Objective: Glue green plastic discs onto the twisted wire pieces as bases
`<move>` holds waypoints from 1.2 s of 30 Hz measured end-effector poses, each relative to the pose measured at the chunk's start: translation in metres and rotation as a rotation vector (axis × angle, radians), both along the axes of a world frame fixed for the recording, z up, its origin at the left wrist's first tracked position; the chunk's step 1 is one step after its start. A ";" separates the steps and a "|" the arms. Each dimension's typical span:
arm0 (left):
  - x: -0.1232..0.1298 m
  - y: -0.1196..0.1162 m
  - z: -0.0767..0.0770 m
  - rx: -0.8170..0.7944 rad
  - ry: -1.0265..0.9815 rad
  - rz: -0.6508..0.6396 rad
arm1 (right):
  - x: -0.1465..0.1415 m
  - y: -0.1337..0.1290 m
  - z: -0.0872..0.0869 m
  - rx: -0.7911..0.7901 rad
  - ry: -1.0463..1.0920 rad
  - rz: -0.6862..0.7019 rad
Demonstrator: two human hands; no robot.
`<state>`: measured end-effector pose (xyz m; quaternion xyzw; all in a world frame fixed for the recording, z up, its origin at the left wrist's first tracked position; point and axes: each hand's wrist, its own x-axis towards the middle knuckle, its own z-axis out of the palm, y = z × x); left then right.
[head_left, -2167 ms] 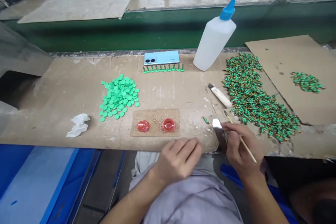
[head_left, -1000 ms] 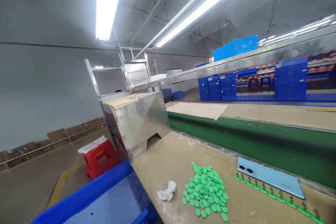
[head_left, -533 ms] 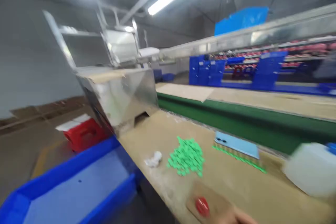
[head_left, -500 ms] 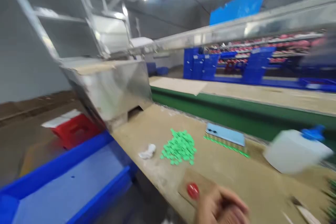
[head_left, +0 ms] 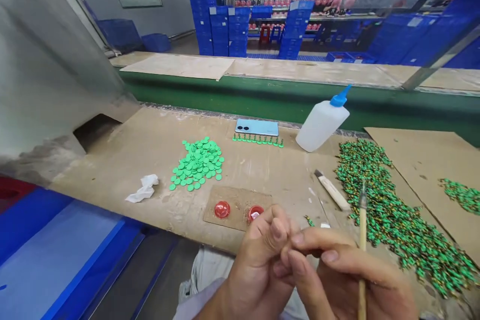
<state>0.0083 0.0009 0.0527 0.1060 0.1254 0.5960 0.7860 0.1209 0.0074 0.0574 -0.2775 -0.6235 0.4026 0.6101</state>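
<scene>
Pale wooden stick (head_left: 362, 230), light and stiff, sits pinched low on its shaft in the closed right hand (head_left: 348, 275); left hand (head_left: 258, 265) curls shut, anything inside hidden.

Legible text: none in this view.
Stacked blue crates (head_left: 403, 35): white labels, too small to read.
Light-blue phone back (head_left: 257, 127): any marking too small to read.

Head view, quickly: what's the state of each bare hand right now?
Left hand: closed, fingertips pinched together; whether it holds anything cannot be told.
Right hand: closed, holding a thin wooden stick.
</scene>
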 end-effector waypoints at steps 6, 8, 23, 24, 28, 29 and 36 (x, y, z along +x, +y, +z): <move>-0.007 0.004 0.002 -0.101 0.077 -0.029 | -0.001 0.000 -0.002 -0.055 -0.060 0.033; -0.008 0.005 -0.001 -0.088 0.086 -0.022 | 0.000 0.002 -0.001 -0.073 -0.095 0.067; -0.009 0.006 -0.012 0.101 0.365 0.217 | -0.006 0.010 0.016 -0.387 0.063 0.056; -0.008 0.006 -0.013 0.097 0.381 0.225 | -0.006 0.011 0.015 -0.403 0.081 0.052; -0.006 0.006 -0.012 0.044 0.397 0.219 | -0.007 0.011 0.011 -0.423 0.111 0.061; -0.005 0.006 -0.012 0.030 0.391 0.209 | -0.007 0.011 0.010 -0.421 0.107 0.063; -0.004 0.010 -0.012 0.043 0.236 0.141 | -0.004 0.013 0.007 -0.342 0.029 0.016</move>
